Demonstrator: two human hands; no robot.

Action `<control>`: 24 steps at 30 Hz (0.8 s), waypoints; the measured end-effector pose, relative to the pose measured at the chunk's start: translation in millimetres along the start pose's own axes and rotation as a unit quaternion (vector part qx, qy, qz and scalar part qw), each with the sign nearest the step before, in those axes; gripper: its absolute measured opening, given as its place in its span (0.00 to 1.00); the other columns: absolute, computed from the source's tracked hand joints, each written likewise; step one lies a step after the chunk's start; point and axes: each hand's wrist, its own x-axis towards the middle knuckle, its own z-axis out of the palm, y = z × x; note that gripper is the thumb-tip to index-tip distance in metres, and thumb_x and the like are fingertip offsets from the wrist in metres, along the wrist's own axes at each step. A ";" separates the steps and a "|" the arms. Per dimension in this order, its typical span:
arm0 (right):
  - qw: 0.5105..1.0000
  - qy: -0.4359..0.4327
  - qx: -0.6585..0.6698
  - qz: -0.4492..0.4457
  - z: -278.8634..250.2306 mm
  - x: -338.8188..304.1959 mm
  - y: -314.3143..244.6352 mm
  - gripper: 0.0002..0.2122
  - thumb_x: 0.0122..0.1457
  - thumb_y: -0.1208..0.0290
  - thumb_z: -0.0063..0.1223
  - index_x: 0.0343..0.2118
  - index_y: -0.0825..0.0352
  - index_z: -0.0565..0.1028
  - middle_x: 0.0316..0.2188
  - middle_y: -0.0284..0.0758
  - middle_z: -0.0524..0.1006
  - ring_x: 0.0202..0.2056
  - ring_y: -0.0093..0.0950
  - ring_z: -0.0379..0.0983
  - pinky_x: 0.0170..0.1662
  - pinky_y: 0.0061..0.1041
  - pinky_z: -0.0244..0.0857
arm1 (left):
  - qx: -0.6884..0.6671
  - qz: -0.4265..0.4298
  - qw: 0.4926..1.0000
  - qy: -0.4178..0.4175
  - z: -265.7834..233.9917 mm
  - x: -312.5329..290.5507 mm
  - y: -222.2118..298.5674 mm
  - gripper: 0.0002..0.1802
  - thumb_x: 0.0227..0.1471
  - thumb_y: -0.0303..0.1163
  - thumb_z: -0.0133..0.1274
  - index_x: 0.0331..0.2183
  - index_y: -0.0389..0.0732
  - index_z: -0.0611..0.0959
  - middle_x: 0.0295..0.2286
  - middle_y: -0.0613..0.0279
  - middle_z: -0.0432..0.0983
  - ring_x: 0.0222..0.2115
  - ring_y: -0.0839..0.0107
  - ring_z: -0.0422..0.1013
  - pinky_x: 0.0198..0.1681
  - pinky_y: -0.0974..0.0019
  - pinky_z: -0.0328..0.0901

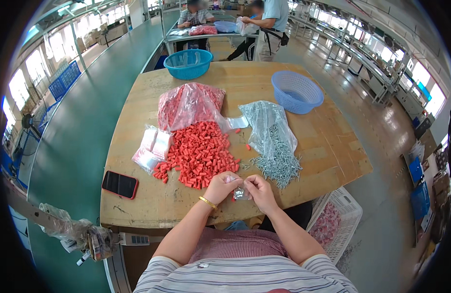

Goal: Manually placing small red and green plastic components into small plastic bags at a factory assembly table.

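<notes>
Near the table's front edge, my left hand (221, 188) and my right hand (261, 193) are close together. Their fingers pinch a small clear plastic bag (242, 194) between them, near its upper part. Whatever is inside the bag is too small to make out, though a bit of red shows beside it. Just beyond my left hand spreads a pile of short red plastic sleeves (201, 151). Beyond my right hand lies a heap of grey metal screws (279, 168), spilling from a large clear bag (265, 119).
A big bag of red sleeves (189, 100) lies behind the pile, with small clear bags (153, 146) to its left. A phone (120, 184), a teal basket (189, 71) and a lilac basket (297, 105) rest on the table. A white crate (350, 210) stands at lower right; people work beyond.
</notes>
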 end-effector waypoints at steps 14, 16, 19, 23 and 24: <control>0.997 0.070 0.028 0.005 2.5 0.6 -4.0 0.07 0.63 0.73 0.49 0.39 0.68 0.75 0.22 0.25 0.72 0.22 0.13 0.65 0.25 0.12 0.58 | -0.041 -0.096 0.992 -0.064 -11.2 4.3 13.3 0.09 0.54 0.34 0.56 0.32 0.38 0.82 0.18 0.76 0.68 0.18 0.86 0.60 0.20 0.78 0.55; 0.998 0.065 0.023 0.000 0.4 0.8 0.4 0.08 0.62 0.73 0.49 0.40 0.69 0.76 0.23 0.25 0.72 0.22 0.12 0.65 0.25 0.12 0.57 | -0.080 -0.128 0.984 -0.090 -18.7 5.6 8.1 0.08 0.54 0.33 0.56 0.31 0.38 0.82 0.15 0.78 0.64 0.14 0.86 0.55 0.17 0.78 0.48; 0.998 0.056 0.025 -0.004 -1.7 -1.8 4.0 0.08 0.62 0.73 0.50 0.40 0.68 0.77 0.27 0.25 0.73 0.25 0.12 0.65 0.27 0.13 0.58 | -0.051 -0.132 0.987 -0.075 -12.8 2.5 19.2 0.08 0.53 0.33 0.57 0.29 0.39 0.82 0.16 0.77 0.65 0.14 0.86 0.56 0.17 0.79 0.48; 0.995 0.082 0.001 -0.049 1.4 -1.5 6.5 0.08 0.62 0.75 0.50 0.41 0.69 0.77 0.26 0.22 0.72 0.26 0.11 0.63 0.31 0.12 0.59 | 0.082 -0.034 0.988 -0.125 -6.4 1.9 11.9 0.07 0.51 0.30 0.59 0.28 0.36 0.81 0.18 0.74 0.69 0.17 0.85 0.64 0.21 0.77 0.57; 0.997 0.077 0.014 -0.028 1.8 -4.1 4.1 0.06 0.61 0.75 0.51 0.38 0.69 0.77 0.30 0.24 0.71 0.30 0.12 0.65 0.35 0.13 0.61 | 0.083 -0.035 0.988 -0.126 -5.2 1.1 7.3 0.07 0.51 0.30 0.59 0.28 0.36 0.81 0.18 0.74 0.69 0.17 0.85 0.64 0.21 0.77 0.57</control>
